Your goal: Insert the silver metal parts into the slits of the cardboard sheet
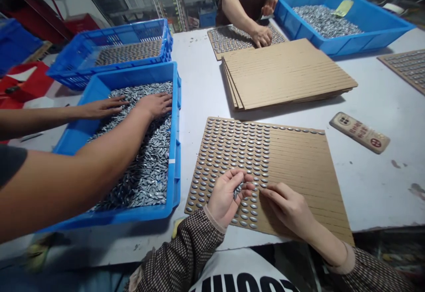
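A slotted cardboard sheet (299, 168) lies before me, its left part filled with columns of small silvery almond-shaped metal pieces (229, 146); one row of them also runs along its far edge. My left hand (230, 194), palm turned up, hovers over the filled part with its fingers curled round several loose metal pieces (237, 190). Beside it, my right hand (288, 208) pinches a metal piece (263, 186) at the edge of the last column, thumb and forefinger together. Much of that piece is hidden by the fingertips.
To the left, another person's arms (109, 146) reach into a blue bin (174, 150) of metal pieces. Behind it stands a blue crate (166, 40). A cardboard stack (288, 75), a co-worker's hand (262, 35), another blue bin (365, 44) and a printed bar (359, 132) are further off.
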The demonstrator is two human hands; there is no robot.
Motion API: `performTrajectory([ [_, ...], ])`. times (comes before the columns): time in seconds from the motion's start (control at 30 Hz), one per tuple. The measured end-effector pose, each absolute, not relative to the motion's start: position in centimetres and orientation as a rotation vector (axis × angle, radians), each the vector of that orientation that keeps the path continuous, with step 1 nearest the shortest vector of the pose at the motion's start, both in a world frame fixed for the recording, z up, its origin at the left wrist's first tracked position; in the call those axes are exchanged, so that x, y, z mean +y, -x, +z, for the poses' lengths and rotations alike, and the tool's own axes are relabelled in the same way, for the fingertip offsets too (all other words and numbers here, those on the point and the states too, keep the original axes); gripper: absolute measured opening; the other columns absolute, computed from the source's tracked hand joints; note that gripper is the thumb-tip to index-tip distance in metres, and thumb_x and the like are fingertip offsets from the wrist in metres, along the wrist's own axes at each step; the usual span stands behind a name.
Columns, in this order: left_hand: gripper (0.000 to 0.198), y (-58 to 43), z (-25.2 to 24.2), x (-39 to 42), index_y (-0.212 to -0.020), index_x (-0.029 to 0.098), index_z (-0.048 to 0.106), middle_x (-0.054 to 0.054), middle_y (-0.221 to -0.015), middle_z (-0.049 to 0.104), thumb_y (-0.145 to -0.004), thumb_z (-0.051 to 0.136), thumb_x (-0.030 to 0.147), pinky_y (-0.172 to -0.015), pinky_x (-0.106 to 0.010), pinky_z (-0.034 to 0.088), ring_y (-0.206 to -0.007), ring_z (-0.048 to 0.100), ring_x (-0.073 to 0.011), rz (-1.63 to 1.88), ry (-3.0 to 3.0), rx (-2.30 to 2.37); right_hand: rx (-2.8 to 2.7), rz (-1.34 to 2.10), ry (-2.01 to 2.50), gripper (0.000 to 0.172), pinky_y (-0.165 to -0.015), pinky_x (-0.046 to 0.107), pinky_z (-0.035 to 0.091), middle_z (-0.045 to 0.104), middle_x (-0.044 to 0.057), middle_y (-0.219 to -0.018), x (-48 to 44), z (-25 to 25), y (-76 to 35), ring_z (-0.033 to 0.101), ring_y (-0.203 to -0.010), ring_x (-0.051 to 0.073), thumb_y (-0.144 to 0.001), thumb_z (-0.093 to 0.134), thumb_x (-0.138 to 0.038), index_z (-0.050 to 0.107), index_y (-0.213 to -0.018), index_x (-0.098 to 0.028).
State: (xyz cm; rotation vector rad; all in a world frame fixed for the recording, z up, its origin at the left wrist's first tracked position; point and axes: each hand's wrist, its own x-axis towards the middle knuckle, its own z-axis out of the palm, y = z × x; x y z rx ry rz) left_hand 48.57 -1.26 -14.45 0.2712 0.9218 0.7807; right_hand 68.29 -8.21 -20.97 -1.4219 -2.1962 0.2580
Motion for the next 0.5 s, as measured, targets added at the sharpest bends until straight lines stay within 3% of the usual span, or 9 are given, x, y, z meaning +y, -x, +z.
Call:
performTrajectory([
  [0.2,0.023,-48.7,-15.2,-1.5,-0.090,0.011,0.070,0.002,-0.065,0.057,-0.074,0.075,0.026,-0.051,-0.015,0.042,-0.054,0.052,-0.0045,0.762,-0.295,0.899,-2.244,0.230,1.437,0.025,-0.068,0.028,0.051,0.066,0.010,-0.095,-8.3,-21.1,-68.4,0.059,-0.082,0.018,-0.092,0.047,-0.009,0.066,-0.104,-0.017],
  [0.37,0.031,-49.0,-15.2,-1.8,-0.099,0.010,0.070,-0.004,-0.077,0.065,-0.072,0.076,0.023,-0.057,-0.017,0.047,-0.064,0.059,-0.0082,0.707,-0.304,0.885,-2.177,0.323,1.455,0.023,-0.070,0.030,0.052,0.066,0.009,-0.095,-8.3,-20.1,-68.2,0.061,-0.083,0.019,-0.093,0.047,-0.013,0.066,-0.104,-0.019],
  [0.5,0.024,-49.1,-15.1,-2.2,-0.088,0.012,0.067,-0.006,-0.077,0.068,-0.068,0.078,0.021,-0.058,-0.019,0.049,-0.065,0.063,-0.0106,0.687,-0.317,0.888,-1.881,0.568,1.437,0.020,-0.072,0.031,0.054,0.066,0.009,-0.098,-8.0,-17.9,-67.3,0.063,-0.087,0.019,-0.093,0.052,-0.017,0.061,-0.109,-0.021],
])
